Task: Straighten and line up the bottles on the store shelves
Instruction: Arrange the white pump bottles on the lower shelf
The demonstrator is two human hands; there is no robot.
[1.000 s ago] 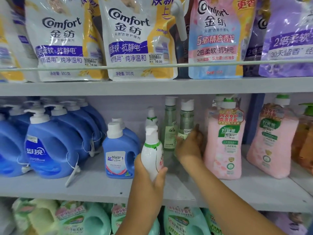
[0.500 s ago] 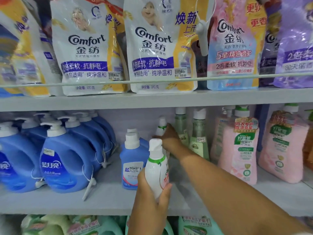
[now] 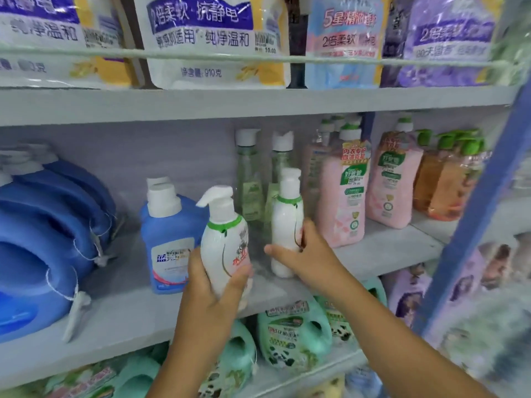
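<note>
Within each hand (image 3: 212, 285), a bottle (image 3: 224, 245)

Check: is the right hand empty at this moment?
No, the right hand grips a white pump bottle standing on the middle shelf.

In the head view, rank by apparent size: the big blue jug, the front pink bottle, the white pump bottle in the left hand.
1. Blue jug.
2. Pink bottle.
3. White pump bottle, though nearness inflates it.

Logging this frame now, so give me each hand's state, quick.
Left hand: holding the near white bottle, fingers wrapped round it.
Right hand: holding the second white bottle on the shelf.
</note>
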